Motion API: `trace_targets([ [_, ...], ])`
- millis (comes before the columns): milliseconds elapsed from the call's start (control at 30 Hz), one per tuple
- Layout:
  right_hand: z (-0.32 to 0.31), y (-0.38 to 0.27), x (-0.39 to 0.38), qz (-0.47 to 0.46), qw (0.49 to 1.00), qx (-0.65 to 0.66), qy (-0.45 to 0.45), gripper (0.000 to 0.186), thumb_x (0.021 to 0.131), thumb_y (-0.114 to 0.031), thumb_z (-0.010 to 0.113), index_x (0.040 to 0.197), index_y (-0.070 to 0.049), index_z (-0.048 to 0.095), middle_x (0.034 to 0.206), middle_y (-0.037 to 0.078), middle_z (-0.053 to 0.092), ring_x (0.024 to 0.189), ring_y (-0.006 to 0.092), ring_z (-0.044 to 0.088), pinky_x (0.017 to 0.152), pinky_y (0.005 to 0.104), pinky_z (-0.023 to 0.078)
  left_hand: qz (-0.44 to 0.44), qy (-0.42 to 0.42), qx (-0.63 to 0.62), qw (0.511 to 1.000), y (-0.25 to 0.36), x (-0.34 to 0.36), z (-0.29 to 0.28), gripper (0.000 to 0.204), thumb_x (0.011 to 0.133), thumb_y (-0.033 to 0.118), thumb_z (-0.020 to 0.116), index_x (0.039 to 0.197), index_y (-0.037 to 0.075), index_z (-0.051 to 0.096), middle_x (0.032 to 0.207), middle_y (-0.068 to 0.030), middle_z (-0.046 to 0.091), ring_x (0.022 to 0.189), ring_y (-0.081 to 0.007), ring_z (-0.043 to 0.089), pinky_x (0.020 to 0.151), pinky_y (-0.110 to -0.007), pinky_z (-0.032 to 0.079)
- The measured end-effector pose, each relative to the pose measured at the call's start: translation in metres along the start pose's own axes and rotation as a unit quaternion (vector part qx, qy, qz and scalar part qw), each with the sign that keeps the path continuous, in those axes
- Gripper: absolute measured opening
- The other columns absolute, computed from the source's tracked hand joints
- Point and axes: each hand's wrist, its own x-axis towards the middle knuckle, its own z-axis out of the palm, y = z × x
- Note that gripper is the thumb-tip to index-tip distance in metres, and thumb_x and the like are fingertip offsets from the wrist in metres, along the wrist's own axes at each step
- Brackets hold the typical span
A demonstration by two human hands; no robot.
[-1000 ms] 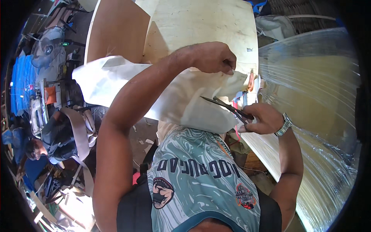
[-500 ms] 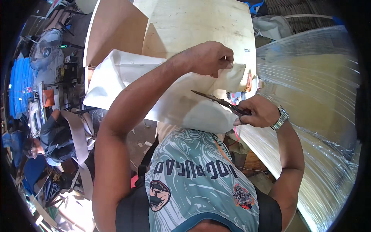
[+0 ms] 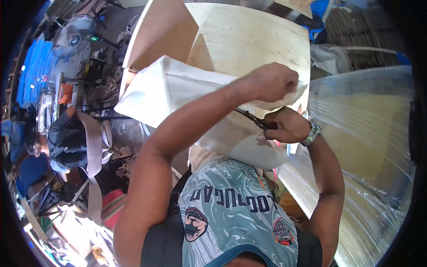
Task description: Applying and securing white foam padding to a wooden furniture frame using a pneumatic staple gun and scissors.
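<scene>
My left hand (image 3: pixel 275 82) grips the upper right edge of a large white sheet of fabric (image 3: pixel 147 89), its fingertips partly hidden. The sheet lies draped over the front of the pale wooden table (image 3: pixel 240 40) and hangs toward my body. Just below, my right hand (image 3: pixel 284 127), with a metal watch on the wrist, holds dark long-bladed scissors (image 3: pixel 253 118) over the sheet, pointing up-left; their tips are hidden near my left forearm, which crosses the fabric diagonally.
A brown board (image 3: pixel 162 33) stands on the table's left. Plastic-wrapped panels (image 3: pixel 364 133) fill the right side. At left are a fan (image 3: pixel 73 38), blue stacked material (image 3: pixel 33 71), and a co-worker (image 3: pixel 62 147) in dark clothes with a pale strip of material beside a machine.
My left hand has shifted right and down in the picture, my right hand slightly up and left with the scissors. The whole view has shifted, showing the table further right.
</scene>
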Motion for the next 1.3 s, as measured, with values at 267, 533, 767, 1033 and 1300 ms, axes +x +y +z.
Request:
trace_targets([
  [267, 0.048, 0.027, 0.071, -0.102, 0.923, 0.2, 0.312, 0.038, 0.084, -0.038, 0.068, 0.103, -0.005, 0.068, 0.088, 0.017, 0.069, 0.087, 0.0298, 0.066, 0.078, 0.0402, 0.05, 0.014, 0.076, 0.008, 0.997, 0.045, -0.027, 0.005, 0.026, 0.083, 0.011, 0.063, 0.107, 0.003, 0.057, 0.104, -0.0177, 0.066, 0.095, -0.0409, 0.064, 0.079, -0.05, 0.05],
  [533, 0.006, 0.001, 0.08, -0.055, 0.991, 0.119, 0.038, 0.048, 0.081, -0.046, 0.073, 0.071, -0.001, 0.062, 0.058, 0.013, 0.054, 0.053, 0.0243, 0.051, 0.055, 0.039, 0.041, -0.057, 0.265, 0.396, 0.877, 0.008, -0.248, -0.05, 0.055, 0.076, 0.014, 0.079, 0.125, 0.008, 0.057, 0.134, -0.0192, 0.054, 0.116, -0.0344, 0.057, 0.094, -0.045, 0.045],
  [767, -0.002, -0.016, 0.072, -0.009, 0.992, 0.122, 0.0, 0.041, 0.08, -0.035, 0.077, 0.068, -0.002, 0.056, 0.055, 0.003, 0.048, 0.052, 0.0128, 0.043, 0.051, 0.0326, 0.036, -0.269, 0.35, 0.374, 0.816, -0.085, -0.3, -0.173, 0.034, 0.074, 0.007, 0.065, 0.108, 0.004, 0.064, 0.103, -0.0164, 0.064, 0.097, -0.0358, 0.057, 0.083, -0.047, 0.042],
  [1033, 0.001, -0.015, 0.062, 0.001, 0.991, 0.137, 0.012, 0.026, 0.08, -0.019, 0.074, 0.071, -0.001, 0.057, 0.057, 0.002, 0.05, 0.056, 0.009, 0.043, 0.051, 0.0298, 0.036, -0.218, 0.291, 0.196, 0.911, -0.098, -0.213, -0.253, 0.048, 0.089, 0.035, 0.068, 0.126, 0.004, 0.059, 0.107, -0.0211, 0.067, 0.091, -0.035, 0.068, 0.078, -0.046, 0.054],
  [1300, 0.002, -0.017, 0.048, 0.047, 0.988, 0.14, 0.038, 0.027, 0.08, -0.02, 0.076, 0.074, 0.0, 0.058, 0.057, 0.002, 0.048, 0.056, 0.0089, 0.041, 0.052, 0.0298, 0.036, -0.321, -0.114, 0.035, 0.94, -0.049, -0.122, -0.23, 0.093, 0.081, 0.083, 0.046, 0.116, -0.001, 0.068, 0.101, -0.0199, 0.069, 0.09, -0.0232, 0.066, 0.082, -0.038, 0.051],
])
